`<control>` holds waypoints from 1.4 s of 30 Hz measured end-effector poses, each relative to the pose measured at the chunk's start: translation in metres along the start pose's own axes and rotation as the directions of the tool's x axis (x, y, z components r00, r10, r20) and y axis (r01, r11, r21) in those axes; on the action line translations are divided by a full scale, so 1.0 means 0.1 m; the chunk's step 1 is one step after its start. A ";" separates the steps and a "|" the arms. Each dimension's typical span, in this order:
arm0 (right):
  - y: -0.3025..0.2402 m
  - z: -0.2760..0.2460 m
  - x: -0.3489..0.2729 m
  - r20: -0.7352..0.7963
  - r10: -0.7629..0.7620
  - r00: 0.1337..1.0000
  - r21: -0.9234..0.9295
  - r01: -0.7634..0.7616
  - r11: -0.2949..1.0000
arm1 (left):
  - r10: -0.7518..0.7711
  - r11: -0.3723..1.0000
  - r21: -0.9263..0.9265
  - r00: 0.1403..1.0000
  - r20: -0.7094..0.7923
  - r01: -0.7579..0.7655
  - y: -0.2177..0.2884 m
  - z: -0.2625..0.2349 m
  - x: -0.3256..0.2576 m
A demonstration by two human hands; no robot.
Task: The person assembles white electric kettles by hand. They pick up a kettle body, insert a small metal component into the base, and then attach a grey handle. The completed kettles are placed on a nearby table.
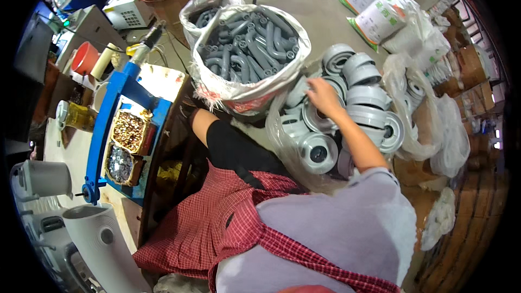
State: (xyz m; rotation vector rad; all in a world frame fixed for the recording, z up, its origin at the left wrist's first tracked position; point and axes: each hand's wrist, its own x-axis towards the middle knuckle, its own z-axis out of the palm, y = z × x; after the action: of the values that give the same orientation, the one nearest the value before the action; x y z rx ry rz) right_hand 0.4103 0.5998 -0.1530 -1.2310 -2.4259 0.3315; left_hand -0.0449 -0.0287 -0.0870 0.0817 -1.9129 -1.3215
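Reaching with one right hand (324, 99) among at least eight round grey plastic housings (364, 97) in one clear plastic bag (278, 130), right of the frame's centre; cannot tell whether grasping or loose. At upper centre, two white woven sacks (230, 96) of grey plastic tubes (255, 50).

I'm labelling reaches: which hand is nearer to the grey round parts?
Right, as far as shown: the right hand is right at the grey round parts; the left hand isn't visible.
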 end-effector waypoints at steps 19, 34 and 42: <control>1.32 0.75 -0.54 0.748 0.018 0.663 -0.617 0.685 0.388 | -0.326 0.852 -0.484 0.927 -0.188 0.201 -0.20 -1.60 -0.47; -2.71 -0.52 0.25 0.321 -0.546 0.774 0.856 0.010 0.517 | -0.393 0.841 -0.431 0.917 -0.068 0.328 0.00 -1.42 -0.76; -4.89 0.00 -0.04 -0.523 -0.748 0.409 0.702 0.705 -0.105 | -0.261 0.861 -0.462 0.965 -0.039 0.214 0.41 -1.52 -0.82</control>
State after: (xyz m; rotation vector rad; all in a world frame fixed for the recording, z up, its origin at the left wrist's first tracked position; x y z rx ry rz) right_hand 0.0620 0.3104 0.0324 0.7095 -1.9286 1.0631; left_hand 0.1226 -0.0880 -0.0788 0.1482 -1.4971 -1.8684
